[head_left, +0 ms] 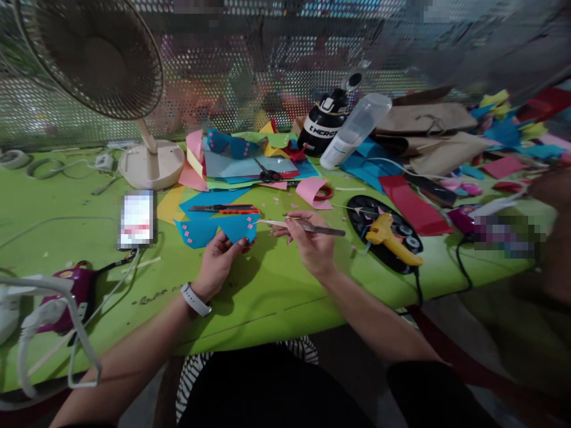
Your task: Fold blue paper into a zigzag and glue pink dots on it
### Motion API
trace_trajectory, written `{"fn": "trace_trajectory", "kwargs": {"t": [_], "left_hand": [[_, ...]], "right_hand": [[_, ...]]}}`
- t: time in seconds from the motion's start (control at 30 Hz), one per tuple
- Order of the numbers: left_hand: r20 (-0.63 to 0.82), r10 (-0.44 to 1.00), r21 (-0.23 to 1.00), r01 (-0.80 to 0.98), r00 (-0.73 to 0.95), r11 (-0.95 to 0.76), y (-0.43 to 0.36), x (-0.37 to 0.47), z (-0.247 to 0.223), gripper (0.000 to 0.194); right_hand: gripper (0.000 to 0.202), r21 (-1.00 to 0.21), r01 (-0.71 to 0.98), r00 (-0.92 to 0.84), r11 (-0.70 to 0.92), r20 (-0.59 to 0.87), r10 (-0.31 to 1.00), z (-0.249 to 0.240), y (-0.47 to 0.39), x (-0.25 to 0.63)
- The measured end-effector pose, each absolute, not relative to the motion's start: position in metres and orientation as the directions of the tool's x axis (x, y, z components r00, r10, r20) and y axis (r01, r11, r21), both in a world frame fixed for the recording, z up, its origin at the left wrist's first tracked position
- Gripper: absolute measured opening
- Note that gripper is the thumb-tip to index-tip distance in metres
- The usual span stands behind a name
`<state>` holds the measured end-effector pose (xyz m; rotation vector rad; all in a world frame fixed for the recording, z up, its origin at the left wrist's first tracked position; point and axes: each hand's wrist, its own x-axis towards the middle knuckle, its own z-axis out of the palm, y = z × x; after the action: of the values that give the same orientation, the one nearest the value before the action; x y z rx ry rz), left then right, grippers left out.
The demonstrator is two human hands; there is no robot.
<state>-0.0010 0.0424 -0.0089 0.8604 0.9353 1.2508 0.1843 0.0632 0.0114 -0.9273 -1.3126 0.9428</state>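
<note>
My left hand (218,261) pinches the lower edge of a blue paper cutout (203,230) shaped like a pair of glasses. Small pink paper squares (186,233) sit at both of its outer ends. In my right hand (310,241) is a pair of tweezers (321,228), closed in my fingers, with the tips at the cutout's right edge near the pink squares. Just behind the cutout lies an orange utility knife (227,209). To the right, a yellow glue gun (392,239) rests on a black oval tray (361,207).
A fan (151,160) stands at the back left, beside a phone (137,219). Purple power strips (74,294) and cables lie left and right. Scissors (269,174), coloured paper, a black bottle (319,128) and a clear bottle (357,131) fill the back. Another person sits at right.
</note>
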Motion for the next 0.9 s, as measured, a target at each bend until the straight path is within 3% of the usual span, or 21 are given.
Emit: {"fn": "trace_trajectory", "kwargs": {"t": [0.9], "left_hand": [[-0.106, 0.989, 0.912, -0.387, 0.102, 0.138, 0.0401, -0.0002, -0.006, 0.034]], "right_hand": [[0.024, -0.956, -0.07, -0.019, 0.286, 0.288, 0.957, 0.011, 0.0638, 0.1842]]}}
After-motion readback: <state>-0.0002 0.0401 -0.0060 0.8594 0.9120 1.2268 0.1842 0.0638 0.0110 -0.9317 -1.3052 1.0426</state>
